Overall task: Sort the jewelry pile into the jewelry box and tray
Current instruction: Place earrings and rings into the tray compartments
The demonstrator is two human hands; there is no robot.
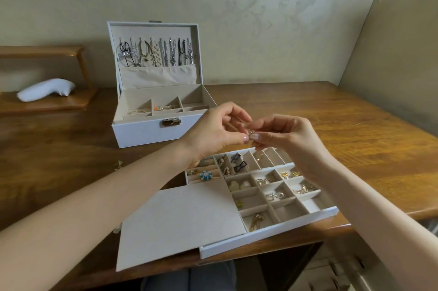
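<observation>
Item in hand: small silver piece [251, 132], probably an earring; too small to make out its shape or long axis. It is held in the air above the far edge of the tray [267, 235], between tray and jewelry box [147, 135], touching neither.

Hands: left hand [218, 131] and right hand [286, 139] meet at the piece. Each pinches it at the fingertips with the other fingers loosely curled. Neither hand is nearer, since the piece sits right at their junction.

Key relation: the tray lies directly below and toward me from the pinch point. The compartments just beneath the hands mostly hold something already. The ones I read as bare are on the tray's near-right side, under the right forearm. My judgement is that a drop there favours the right hand, drawing back and down.

A flat beige pad [180, 222] covers the tray's near-left part, so nothing can go in there.

Left of the tray, one loose gold piece [118, 164] lies on the surface [331, 124], well apart from the hands and nearer the left arm.
</observation>
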